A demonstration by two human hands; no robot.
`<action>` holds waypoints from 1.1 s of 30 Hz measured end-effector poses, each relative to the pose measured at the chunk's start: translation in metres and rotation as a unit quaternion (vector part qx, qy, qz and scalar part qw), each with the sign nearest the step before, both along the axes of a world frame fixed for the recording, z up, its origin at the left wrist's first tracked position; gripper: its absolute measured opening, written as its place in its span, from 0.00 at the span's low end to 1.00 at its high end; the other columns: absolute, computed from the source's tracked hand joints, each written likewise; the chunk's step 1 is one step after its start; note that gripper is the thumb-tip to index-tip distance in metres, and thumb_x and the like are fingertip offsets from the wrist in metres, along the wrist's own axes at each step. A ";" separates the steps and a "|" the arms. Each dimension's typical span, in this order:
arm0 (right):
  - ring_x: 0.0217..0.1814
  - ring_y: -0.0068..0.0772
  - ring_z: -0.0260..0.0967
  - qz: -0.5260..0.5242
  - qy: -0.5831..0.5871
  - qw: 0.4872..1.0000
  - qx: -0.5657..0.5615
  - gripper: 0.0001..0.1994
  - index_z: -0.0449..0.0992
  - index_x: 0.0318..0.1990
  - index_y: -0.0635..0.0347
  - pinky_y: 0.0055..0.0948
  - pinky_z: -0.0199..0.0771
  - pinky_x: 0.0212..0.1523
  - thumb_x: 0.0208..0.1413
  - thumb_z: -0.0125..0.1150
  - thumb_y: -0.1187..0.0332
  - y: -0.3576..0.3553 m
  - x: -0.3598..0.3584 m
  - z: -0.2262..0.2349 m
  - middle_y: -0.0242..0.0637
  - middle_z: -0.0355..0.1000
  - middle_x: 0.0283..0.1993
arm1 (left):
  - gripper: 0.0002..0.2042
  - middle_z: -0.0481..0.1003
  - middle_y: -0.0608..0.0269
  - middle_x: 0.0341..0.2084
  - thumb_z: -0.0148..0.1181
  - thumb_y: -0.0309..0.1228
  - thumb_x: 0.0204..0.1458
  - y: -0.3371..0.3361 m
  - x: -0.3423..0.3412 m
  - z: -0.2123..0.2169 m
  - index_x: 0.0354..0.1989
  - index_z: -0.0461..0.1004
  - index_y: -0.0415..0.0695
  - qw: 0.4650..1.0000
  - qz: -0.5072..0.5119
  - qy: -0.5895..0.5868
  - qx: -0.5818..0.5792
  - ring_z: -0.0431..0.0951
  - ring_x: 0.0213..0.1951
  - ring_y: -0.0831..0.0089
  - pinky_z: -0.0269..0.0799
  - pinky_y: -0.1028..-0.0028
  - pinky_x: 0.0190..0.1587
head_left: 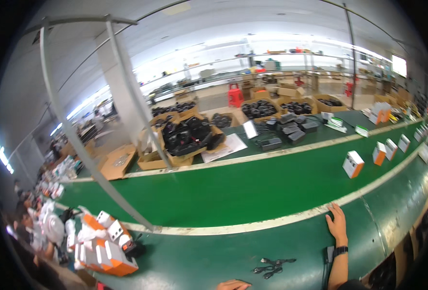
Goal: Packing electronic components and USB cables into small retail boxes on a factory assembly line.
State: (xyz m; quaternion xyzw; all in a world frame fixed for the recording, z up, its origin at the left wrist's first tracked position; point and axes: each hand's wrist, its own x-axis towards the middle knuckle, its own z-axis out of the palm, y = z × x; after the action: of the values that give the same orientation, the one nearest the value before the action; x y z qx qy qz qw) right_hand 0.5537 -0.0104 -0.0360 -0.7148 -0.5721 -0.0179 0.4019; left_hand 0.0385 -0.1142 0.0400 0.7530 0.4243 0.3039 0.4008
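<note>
My right hand (337, 225) reaches over the green bench, its fingers stretched out and touching the pale rail along the conveyor belt. It holds nothing, and a dark watch is on its wrist. Beside that wrist lies a black power adapter (329, 254) with a cord running down toward the lower edge. A small bunch of black cables (273, 267) rests on the bench between my hands. My left hand (233, 285) is at the lower edge, mostly cut off; the fingers that show lie flat near the cables.
White-and-orange boxes (353, 164) stand on the green conveyor belt (214, 193) at the right. More boxes (108, 253) are piled at the bench's left. A metal post (78, 145) rises there. Across the belt are black adapters (291, 128) and cartons of black items (187, 137).
</note>
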 end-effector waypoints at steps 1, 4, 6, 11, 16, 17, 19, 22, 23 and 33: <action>0.77 0.58 0.63 0.011 0.000 1.000 -0.008 0.20 0.79 0.60 0.63 0.47 0.61 0.77 0.59 0.66 0.72 0.001 -0.003 0.001 0.53 0.70 0.72 | 0.10 0.84 0.47 0.38 0.63 0.32 0.66 -0.007 -0.004 -0.001 0.43 0.85 0.38 0.999 0.027 -0.003 -0.030 0.84 0.39 0.51 0.79 0.62 0.44; 0.78 0.58 0.62 0.001 0.005 0.999 -0.033 0.21 0.77 0.62 0.65 0.47 0.59 0.78 0.61 0.64 0.74 -0.009 0.009 -0.012 0.55 0.67 0.74 | 0.12 0.85 0.49 0.38 0.61 0.33 0.68 -0.021 -0.025 -0.002 0.42 0.85 0.37 0.994 0.053 -0.016 -0.089 0.85 0.39 0.55 0.79 0.63 0.44; 0.79 0.57 0.60 0.001 -0.006 0.999 -0.043 0.22 0.75 0.65 0.66 0.47 0.56 0.79 0.64 0.62 0.73 -0.017 0.038 -0.032 0.54 0.64 0.76 | 0.14 0.86 0.51 0.39 0.60 0.35 0.69 -0.035 -0.053 0.001 0.42 0.86 0.37 0.967 0.140 -0.102 -0.185 0.85 0.40 0.57 0.79 0.63 0.44; 0.73 0.57 0.64 0.052 -0.089 0.995 -0.008 0.19 0.75 0.64 0.69 0.46 0.63 0.72 0.69 0.59 0.70 -0.009 0.013 0.002 0.56 0.70 0.69 | 0.26 0.86 0.47 0.33 0.57 0.46 0.69 -0.139 -0.144 0.000 0.22 0.80 0.37 0.688 0.162 -0.506 -0.495 0.86 0.42 0.53 0.80 0.59 0.46; 0.83 0.52 0.54 0.001 -0.058 0.994 -0.088 0.21 0.72 0.71 0.63 0.46 0.52 0.80 0.75 0.51 0.68 0.006 0.057 -0.041 0.50 0.61 0.79 | 0.26 0.85 0.47 0.33 0.57 0.46 0.69 -0.179 -0.153 -0.005 0.22 0.80 0.38 0.686 0.196 -0.478 -0.512 0.86 0.42 0.53 0.79 0.59 0.47; 0.83 0.52 0.54 0.002 -0.055 0.994 -0.095 0.21 0.72 0.71 0.63 0.46 0.52 0.80 0.75 0.51 0.68 0.005 0.056 -0.043 0.50 0.61 0.79 | 0.26 0.85 0.47 0.33 0.57 0.46 0.69 -0.187 -0.155 -0.001 0.22 0.80 0.38 0.689 0.203 -0.467 -0.515 0.86 0.42 0.53 0.79 0.59 0.47; 0.83 0.52 0.54 0.009 -0.057 0.995 -0.082 0.21 0.71 0.71 0.63 0.45 0.52 0.81 0.75 0.52 0.68 0.009 0.053 -0.042 0.50 0.61 0.80 | 0.26 0.85 0.47 0.33 0.57 0.46 0.69 -0.198 -0.156 0.002 0.22 0.80 0.38 0.696 0.211 -0.450 -0.518 0.86 0.42 0.53 0.79 0.59 0.47; 0.84 0.52 0.54 0.015 -0.054 0.995 -0.083 0.22 0.70 0.72 0.64 0.45 0.50 0.81 0.74 0.52 0.70 0.006 0.061 -0.046 0.49 0.61 0.80 | 0.26 0.85 0.47 0.33 0.57 0.46 0.68 -0.211 -0.161 0.005 0.22 0.80 0.38 0.710 0.218 -0.425 -0.518 0.85 0.42 0.53 0.79 0.59 0.47; 0.84 0.51 0.54 0.018 -0.062 0.995 -0.079 0.22 0.70 0.71 0.64 0.45 0.51 0.81 0.74 0.52 0.70 0.004 0.062 -0.047 0.48 0.61 0.80 | 0.26 0.85 0.47 0.33 0.57 0.46 0.68 -0.214 -0.163 0.006 0.22 0.80 0.38 0.715 0.220 -0.417 -0.516 0.85 0.42 0.53 0.79 0.59 0.47; 0.84 0.51 0.54 0.004 -0.054 0.994 -0.096 0.22 0.70 0.72 0.64 0.45 0.51 0.81 0.75 0.52 0.68 0.000 0.060 -0.043 0.49 0.61 0.80 | 0.25 0.85 0.47 0.33 0.57 0.45 0.68 -0.239 -0.154 0.006 0.23 0.80 0.38 0.746 0.231 -0.338 -0.524 0.85 0.42 0.53 0.78 0.59 0.47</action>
State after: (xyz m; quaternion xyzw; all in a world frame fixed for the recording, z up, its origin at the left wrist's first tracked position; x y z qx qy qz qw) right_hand 0.6134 -0.0102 -0.0794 -0.7455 -0.5951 -0.0001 0.3001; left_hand -0.1158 -0.3533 0.0465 0.1509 0.5143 0.3518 0.7674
